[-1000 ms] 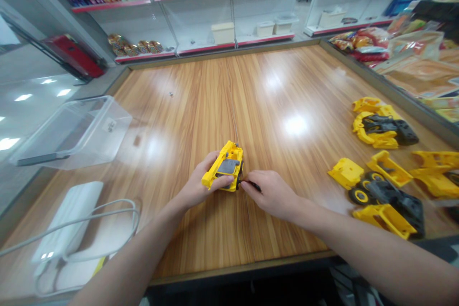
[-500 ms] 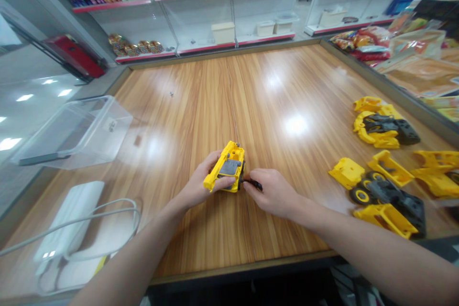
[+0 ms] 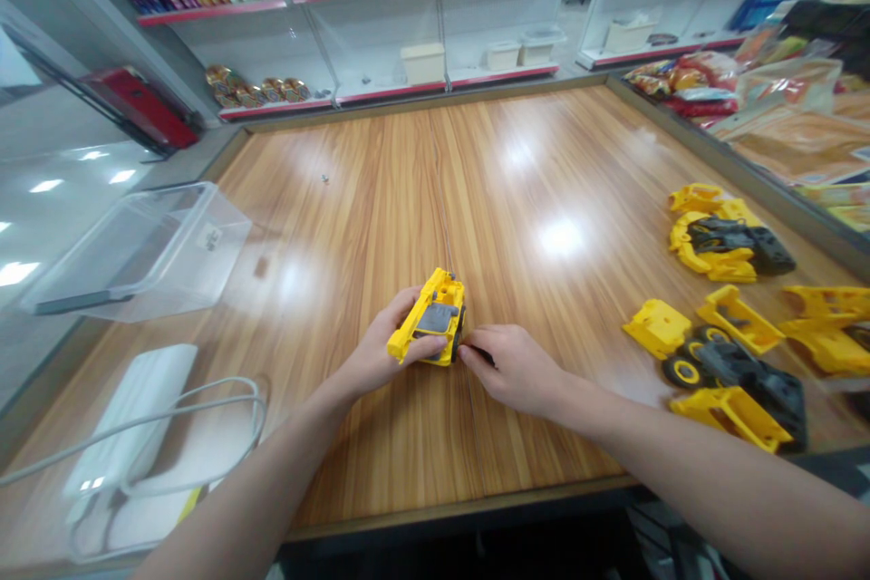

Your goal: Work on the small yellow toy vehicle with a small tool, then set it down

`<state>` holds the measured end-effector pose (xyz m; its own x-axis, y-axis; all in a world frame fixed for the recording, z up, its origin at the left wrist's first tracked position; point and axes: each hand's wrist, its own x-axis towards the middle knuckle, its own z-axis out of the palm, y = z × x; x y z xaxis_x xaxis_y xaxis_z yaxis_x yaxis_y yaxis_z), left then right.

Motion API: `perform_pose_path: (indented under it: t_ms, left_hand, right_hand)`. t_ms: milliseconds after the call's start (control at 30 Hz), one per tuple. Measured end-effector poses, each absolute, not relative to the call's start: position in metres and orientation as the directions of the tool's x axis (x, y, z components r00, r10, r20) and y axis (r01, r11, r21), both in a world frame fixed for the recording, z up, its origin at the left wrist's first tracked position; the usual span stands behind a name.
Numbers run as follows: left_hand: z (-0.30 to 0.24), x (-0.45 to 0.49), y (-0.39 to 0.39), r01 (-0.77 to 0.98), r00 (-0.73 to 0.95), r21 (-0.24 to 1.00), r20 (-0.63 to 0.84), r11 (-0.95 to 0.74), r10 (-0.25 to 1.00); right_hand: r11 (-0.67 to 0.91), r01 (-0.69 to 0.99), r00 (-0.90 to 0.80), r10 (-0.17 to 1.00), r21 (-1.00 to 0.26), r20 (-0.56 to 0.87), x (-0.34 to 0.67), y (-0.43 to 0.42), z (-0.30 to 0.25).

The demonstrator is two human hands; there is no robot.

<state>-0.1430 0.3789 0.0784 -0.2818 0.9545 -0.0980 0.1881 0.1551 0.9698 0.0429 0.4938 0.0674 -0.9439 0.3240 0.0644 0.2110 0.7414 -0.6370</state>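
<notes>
A yellow toy construction truck (image 3: 445,294) with a long boom arm, a grey panel and dark wheels is held just above the wooden table. My left hand (image 3: 387,340) is closed around its left side, the thumb lying across the near end. Beside the wheels on the truck's right side, my right hand (image 3: 513,362) is closed in a pinch, its fingertips at the wheel. A small dark, slim object shows under its curled fingers; most of it is hidden, so its kind is unclear.
Yellow and black toy vehicle parts (image 3: 730,381) lie at the right, with another group (image 3: 720,236) behind them. A clear plastic box (image 3: 163,245) stands at the left, near a white power strip (image 3: 136,417) with a cable. Shelves (image 3: 381,91) line the back.
My right hand has shifted slightly, and its fingers now cover more of the dark object. The truck and my left hand have hardly moved.
</notes>
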Motion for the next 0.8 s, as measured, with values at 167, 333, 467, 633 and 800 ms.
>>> perform_pose_path:
  t_ms: [167, 333, 467, 633, 800]
  left_hand:
    - [0.0772, -0.1444, 0.3787, 0.190, -0.266, 0.971, -0.091, 0.144, 0.960]
    - [0.0775, -0.1448, 0.3786, 0.196, -0.260, 0.971, -0.086, 0.139, 0.962]
    - [0.0771, -0.1448, 0.3787, 0.197, -0.257, 0.971, -0.085, 0.138, 0.963]
    - [0.0762, -0.1453, 0.3786, 0.191, -0.260, 0.970, -0.095, 0.148, 0.961]
    - [0.0765, -0.1455, 0.3786, 0.199, -0.254, 0.968, -0.098, 0.151, 0.962]
  right_hand:
    - [0.733, 0.204, -0.942, 0.327, -0.649, 0.072, 0.0423, 0.4934, 0.0670]
    - [0.742, 0.198, -0.944, 0.321, -0.640, 0.081, 0.0416, 0.4942, 0.0647]
    - [0.761, 0.190, -0.944, 0.315, -0.620, 0.098, 0.0420, 0.4940, 0.0633]
    - [0.770, 0.198, -0.942, 0.321, -0.607, 0.101, 0.0424, 0.4937, 0.0640]
    - [0.773, 0.189, -0.945, 0.311, -0.606, 0.103, 0.0418, 0.4943, 0.0656]
